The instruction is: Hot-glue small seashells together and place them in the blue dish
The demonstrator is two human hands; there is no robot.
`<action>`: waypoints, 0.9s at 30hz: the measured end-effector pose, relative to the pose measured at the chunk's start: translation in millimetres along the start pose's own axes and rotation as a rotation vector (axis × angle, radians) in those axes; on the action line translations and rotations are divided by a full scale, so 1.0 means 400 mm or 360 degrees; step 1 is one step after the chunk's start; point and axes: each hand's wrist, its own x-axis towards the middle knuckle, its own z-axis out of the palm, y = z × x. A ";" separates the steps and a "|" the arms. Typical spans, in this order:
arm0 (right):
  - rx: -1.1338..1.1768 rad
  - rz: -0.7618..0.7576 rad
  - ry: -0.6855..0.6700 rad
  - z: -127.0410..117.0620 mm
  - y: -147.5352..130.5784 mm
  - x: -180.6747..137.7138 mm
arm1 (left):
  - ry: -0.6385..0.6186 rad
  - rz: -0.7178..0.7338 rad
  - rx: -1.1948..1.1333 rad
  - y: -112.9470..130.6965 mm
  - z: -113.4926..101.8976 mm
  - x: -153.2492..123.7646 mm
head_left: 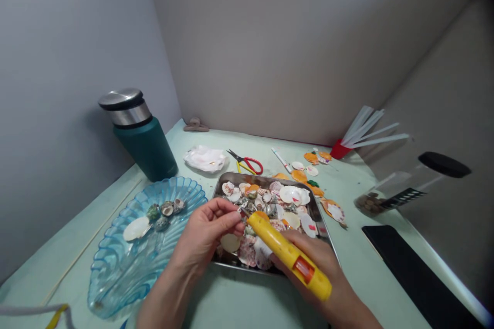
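Left hand (210, 226) at centre frame, thumb and forefinger pinched on a small pale bit (240, 209); right hand (314, 252), lower right of centre, wrapped round the yellow glue gun (283, 247), nozzle just beside those fingertips: best kept steady, skin clear, above the shell tray (241, 267)

No legible text, black label (403, 198) on jar (409, 183), blurred

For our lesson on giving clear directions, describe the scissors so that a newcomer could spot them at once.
On the table, find the metal tray full of shells. Beyond its far edge, between a white item and a pen, lie the scissors. One red handle and one yellow handle set them apart from both.
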 end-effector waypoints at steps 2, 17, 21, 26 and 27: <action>0.0006 0.0043 -0.0006 -0.001 -0.001 0.001 | -0.0001 -0.0013 -0.0008 0.002 0.000 -0.002; -0.0774 0.0412 -0.0259 -0.070 0.012 0.015 | 0.0181 0.0138 -0.0064 0.013 -0.015 0.000; -0.1110 0.0458 -0.0377 -0.077 0.011 0.016 | 0.0185 0.0164 -0.0118 0.018 -0.024 -0.002; -0.1196 0.0302 -0.0512 -0.111 -0.002 0.018 | 0.0194 0.0200 -0.0176 0.027 -0.021 -0.009; -0.1181 0.0256 -0.0539 -0.120 -0.006 0.021 | 0.0193 0.0202 -0.0179 0.027 -0.021 -0.009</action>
